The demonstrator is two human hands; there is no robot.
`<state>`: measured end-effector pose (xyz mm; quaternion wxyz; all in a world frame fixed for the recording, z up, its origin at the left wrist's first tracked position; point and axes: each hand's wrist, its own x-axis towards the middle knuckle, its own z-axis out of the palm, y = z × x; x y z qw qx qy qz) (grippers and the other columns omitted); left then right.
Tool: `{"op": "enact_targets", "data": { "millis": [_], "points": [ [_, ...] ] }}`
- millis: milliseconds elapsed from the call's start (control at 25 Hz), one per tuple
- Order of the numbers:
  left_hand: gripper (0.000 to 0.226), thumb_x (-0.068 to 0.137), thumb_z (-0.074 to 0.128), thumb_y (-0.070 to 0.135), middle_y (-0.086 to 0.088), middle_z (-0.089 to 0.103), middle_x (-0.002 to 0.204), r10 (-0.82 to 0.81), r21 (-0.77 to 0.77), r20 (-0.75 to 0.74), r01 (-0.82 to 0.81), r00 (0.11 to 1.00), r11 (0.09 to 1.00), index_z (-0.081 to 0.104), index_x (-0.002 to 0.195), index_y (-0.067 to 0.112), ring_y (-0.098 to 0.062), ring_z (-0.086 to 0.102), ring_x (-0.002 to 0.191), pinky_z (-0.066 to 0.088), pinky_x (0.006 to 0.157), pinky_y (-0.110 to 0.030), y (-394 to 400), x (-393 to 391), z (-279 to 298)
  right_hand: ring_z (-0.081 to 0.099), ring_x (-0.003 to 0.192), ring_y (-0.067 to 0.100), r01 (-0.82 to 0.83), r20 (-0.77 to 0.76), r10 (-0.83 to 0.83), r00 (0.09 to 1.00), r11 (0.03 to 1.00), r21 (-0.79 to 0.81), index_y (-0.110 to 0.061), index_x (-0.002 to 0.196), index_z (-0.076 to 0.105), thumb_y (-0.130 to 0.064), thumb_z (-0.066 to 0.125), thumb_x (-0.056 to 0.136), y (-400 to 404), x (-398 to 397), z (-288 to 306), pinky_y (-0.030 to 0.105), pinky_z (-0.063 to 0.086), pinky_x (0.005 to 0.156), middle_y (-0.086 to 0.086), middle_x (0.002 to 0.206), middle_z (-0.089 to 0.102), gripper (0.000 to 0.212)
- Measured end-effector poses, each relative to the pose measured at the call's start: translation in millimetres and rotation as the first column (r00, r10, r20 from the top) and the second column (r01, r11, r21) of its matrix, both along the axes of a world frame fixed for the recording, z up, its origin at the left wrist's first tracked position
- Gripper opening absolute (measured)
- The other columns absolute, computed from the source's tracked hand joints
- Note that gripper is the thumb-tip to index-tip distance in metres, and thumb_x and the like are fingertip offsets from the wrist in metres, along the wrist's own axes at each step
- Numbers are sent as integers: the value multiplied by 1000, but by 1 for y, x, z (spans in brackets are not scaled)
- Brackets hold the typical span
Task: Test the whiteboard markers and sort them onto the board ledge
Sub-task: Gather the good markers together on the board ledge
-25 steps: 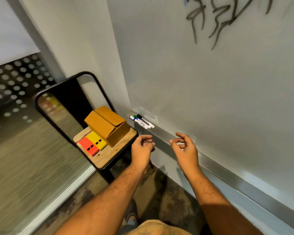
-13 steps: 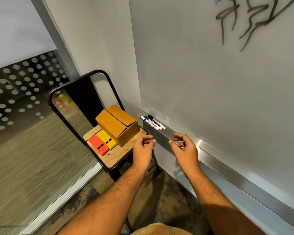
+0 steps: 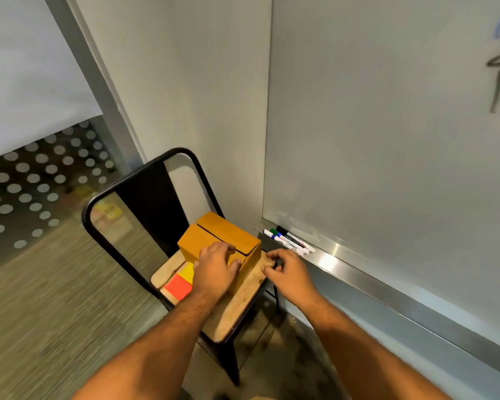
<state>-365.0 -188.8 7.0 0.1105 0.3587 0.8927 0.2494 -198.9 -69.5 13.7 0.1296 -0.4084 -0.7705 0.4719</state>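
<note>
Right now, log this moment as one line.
left hand: on cardboard box flaps | right hand: empty, beside box | markers: three on ledge | box: closed, on chair

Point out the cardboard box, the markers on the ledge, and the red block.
cardboard box [image 3: 228, 230]: head view, on its closed top flap.
markers [image 3: 289, 241]: head view, mid-barrel of the bundle.
red block [image 3: 178, 287]: head view, centre of its top face.

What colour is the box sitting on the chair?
Mustard yellow-brown cardboard box, seen in the head view.
</note>
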Motion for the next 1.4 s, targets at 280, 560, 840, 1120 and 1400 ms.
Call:
{"op": "enact_targets", "data": {
  "millis": [280, 560, 840, 1120, 1400],
  "points": [
    [67, 95, 57, 65, 13, 39, 163, -473, -365, -171, 390, 865, 845, 44, 152, 34, -19, 32, 149, 35, 112, -48, 2, -54, 1, 65, 118, 16, 136, 24, -134, 991, 970, -202, -19, 140, 60, -22, 79, 93, -19, -62, -28, 32, 54, 99, -5, 128, 66, 51],
    [65, 100, 52, 63, 10, 38, 163, -551, -333, -110, 492, 827, 805, 39, 155, 34, -17, 24, 156, 13, 127, -57, 0, -66, -12, 70, 94, 16, 332, -74, -420, 904, 801, -499, -14, 129, 66, -6, 67, 100, -19, -77, -21, 21, 50, 66, 9, 116, 74, 30],
    [27, 103, 53, 55, 9, 61, 113, -346, -46, -267, 347, 899, 937, 60, 110, 30, -19, 52, 111, 44, 92, -39, -6, -80, -6, 73, 102, 21, 255, -158, -673, 723, 472, -844, -19, 120, 71, -4, 64, 103, -7, -87, -3, 32, 59, 79, 10, 117, 78, 23],
    [44, 101, 51, 59, 10, 58, 138, -471, -231, -189, 427, 862, 874, 58, 134, 30, -19, 47, 134, 39, 107, -42, -4, -87, -21, 68, 77, 19, 454, -9, -660, 751, 526, -719, -14, 121, 62, -2, 58, 102, -16, -95, -15, 26, 53, 53, 12, 101, 74, 23],
    [78, 94, 65, 59, 9, 29, 169, -556, -337, -89, 500, 826, 798, 34, 160, 32, -19, 29, 151, 37, 114, -46, -8, -94, -20, 73, 87, 15, 303, -134, -697, 704, 465, -832, -19, 123, 66, -2, 60, 104, -3, -102, -6, 28, 59, 70, 8, 112, 80, 26]
  ]
}}
